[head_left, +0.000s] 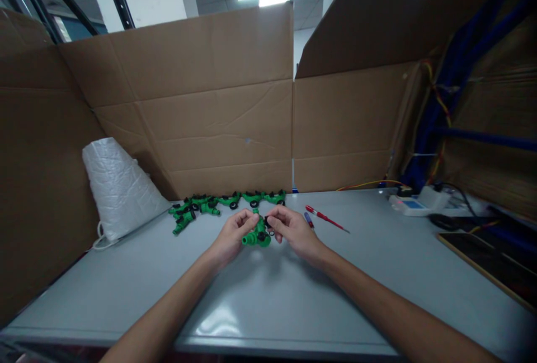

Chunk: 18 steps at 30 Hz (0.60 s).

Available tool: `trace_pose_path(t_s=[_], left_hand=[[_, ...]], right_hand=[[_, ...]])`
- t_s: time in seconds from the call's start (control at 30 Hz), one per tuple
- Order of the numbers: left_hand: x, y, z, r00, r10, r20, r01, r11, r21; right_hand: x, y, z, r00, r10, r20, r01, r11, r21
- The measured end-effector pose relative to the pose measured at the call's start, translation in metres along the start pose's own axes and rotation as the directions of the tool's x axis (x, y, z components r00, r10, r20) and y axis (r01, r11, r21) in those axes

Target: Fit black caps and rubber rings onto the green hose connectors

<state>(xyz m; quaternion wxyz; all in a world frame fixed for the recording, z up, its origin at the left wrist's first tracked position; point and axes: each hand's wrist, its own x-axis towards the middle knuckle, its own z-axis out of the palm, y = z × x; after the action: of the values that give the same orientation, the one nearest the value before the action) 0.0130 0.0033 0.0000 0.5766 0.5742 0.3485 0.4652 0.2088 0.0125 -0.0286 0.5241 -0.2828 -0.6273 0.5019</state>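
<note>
My left hand (238, 231) is closed on a green plastic fitting (260, 234) with pipe-like ends and a black part on it. Thumb and fingers of my right hand (294, 231) pinch a small black piece (267, 222) at the fitting's right side. Whether that piece is joined to the fitting I cannot tell. A small dark ring (271, 233) shows just below the right fingertips. Behind my hands, several similar green fittings (230, 201) with black parts lie in a row.
To the right of my hands lie a red screwdriver (327, 218) and a short blue pen-like item (309, 220). A white woven sack (121, 189) stands at the left. Cardboard walls (218, 128) enclose the grey table (159, 273). A power strip (413, 204) with cables sits at the right.
</note>
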Motion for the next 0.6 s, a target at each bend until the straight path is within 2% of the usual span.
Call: trace_pose_path(t_s=[0.13, 0.33, 0.6], left_hand=[[-0.0002, 0.0000, 0.0006, 1.000, -0.003, 0.011, 0.003, 1.000, -0.022], [-0.0008, 0.0010, -0.0002, 0.999, 0.016, -0.027, -0.015, 0.999, 0.034], [-0.0016, 0.0030, 0.0000, 0.999, 0.040, -0.020, -0.039, 0.996, 0.082]], right_hand=[[0.0000, -0.0009, 0.0005, 1.000, 0.017, -0.004, -0.017, 1.000, -0.005], [-0.0007, -0.0033, 0.0012, 1.000, 0.027, -0.002, -0.027, 0.999, -0.024], [-0.0011, -0.0054, 0.0027, 1.000, 0.005, -0.004, -0.005, 1.000, -0.012]])
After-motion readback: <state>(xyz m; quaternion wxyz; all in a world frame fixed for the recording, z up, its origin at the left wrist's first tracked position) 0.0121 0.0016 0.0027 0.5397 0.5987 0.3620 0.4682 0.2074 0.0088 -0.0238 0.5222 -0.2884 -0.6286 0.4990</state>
